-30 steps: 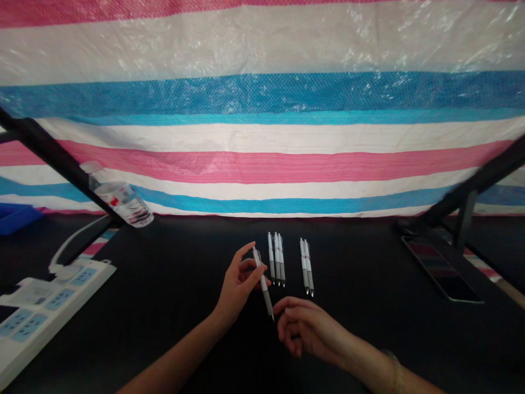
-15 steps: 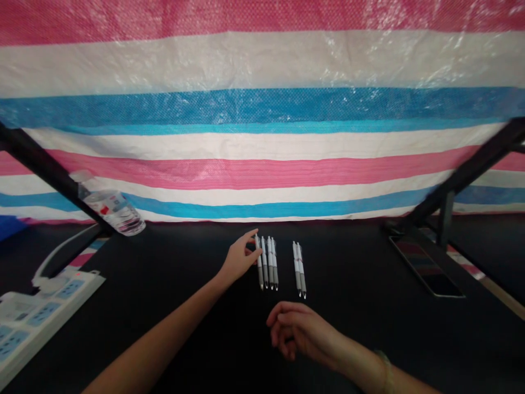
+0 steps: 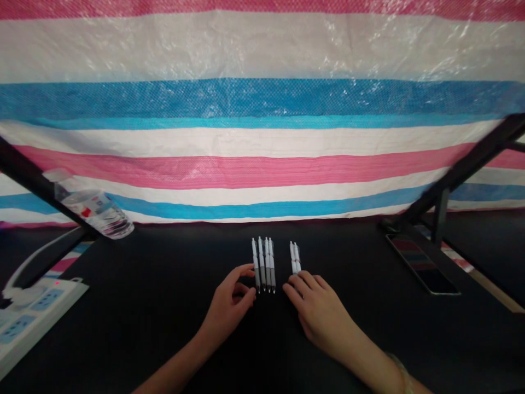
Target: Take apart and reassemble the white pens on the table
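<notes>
Several white click pens with grey grips (image 3: 263, 265) lie side by side on the black table, points toward me. To their right is a separate pair of matching pens (image 3: 295, 257). My left hand (image 3: 233, 298) is at the lower left of the larger group, its thumb and fingers apart around the grip end of the leftmost pen; it holds nothing. My right hand (image 3: 318, 306) rests palm down over the lower ends of the pair, with its fingers extended and covering the grips. What its fingertips touch underneath is hidden.
A clear water bottle (image 3: 102, 216) leans at the back left near a black bar. At the left edge lies a white power strip (image 3: 45, 312) with a plug and cable. A phone (image 3: 422, 265) lies on the right. Behind the table (image 3: 348, 246) hangs a striped plastic sheet (image 3: 262, 172).
My left hand has come from the upper end of the leftmost pen down to its lower end. My right hand has moved forward and turned palm down over the pair.
</notes>
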`<control>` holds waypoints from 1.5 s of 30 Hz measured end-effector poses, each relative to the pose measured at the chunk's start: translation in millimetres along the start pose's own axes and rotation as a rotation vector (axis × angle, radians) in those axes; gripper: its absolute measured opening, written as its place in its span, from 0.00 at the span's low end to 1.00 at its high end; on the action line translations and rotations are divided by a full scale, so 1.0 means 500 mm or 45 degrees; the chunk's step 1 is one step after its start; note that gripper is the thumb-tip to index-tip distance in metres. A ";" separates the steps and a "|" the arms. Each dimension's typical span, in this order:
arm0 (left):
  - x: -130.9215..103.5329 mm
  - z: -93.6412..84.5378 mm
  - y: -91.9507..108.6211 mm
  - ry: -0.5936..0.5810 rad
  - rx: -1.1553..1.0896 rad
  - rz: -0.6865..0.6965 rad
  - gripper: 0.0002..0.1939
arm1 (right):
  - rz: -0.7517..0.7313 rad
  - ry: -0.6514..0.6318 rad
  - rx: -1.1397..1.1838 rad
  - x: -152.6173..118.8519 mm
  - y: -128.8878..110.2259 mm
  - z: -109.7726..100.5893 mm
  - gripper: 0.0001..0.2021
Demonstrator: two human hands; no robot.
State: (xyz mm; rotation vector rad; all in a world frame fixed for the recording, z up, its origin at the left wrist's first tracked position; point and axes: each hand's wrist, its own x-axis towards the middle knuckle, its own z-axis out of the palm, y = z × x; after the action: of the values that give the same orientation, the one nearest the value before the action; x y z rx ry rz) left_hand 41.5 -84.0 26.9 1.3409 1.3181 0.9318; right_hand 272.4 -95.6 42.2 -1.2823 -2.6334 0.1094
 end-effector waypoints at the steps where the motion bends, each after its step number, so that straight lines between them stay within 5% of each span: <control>1: -0.007 0.006 0.003 0.004 -0.013 0.009 0.21 | -0.022 -0.006 -0.100 -0.001 0.005 0.008 0.24; 10: -0.041 0.030 -0.008 0.044 0.051 0.212 0.14 | -0.326 0.089 -0.295 0.007 0.002 0.053 0.02; 22: -0.047 0.019 -0.001 0.109 0.021 0.295 0.11 | -0.448 0.166 -0.135 0.013 -0.003 0.019 0.07; 26: -0.047 0.016 0.000 0.119 -0.008 0.289 0.10 | -0.279 0.407 0.149 0.006 0.000 0.000 0.09; 31: -0.049 0.012 0.009 0.119 -0.030 0.253 0.09 | 0.212 0.825 0.601 -0.007 0.001 -0.007 0.05; 34: -0.050 0.010 0.014 0.087 -0.068 0.236 0.09 | 0.423 0.944 0.710 -0.016 -0.003 -0.006 0.04; 41: -0.042 0.017 0.008 -0.076 -0.447 -0.027 0.19 | 0.418 1.113 0.981 -0.041 -0.032 0.021 0.05; 45: -0.036 0.026 -0.004 -0.143 -0.703 -0.223 0.24 | 0.267 1.104 1.164 -0.050 -0.057 0.035 0.04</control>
State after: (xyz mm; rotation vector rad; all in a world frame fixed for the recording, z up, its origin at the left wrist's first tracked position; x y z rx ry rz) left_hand 51.5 -103.4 24.4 0.8246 0.9758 0.9904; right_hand 261.7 -132.4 26.0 -0.9327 -1.4130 0.5618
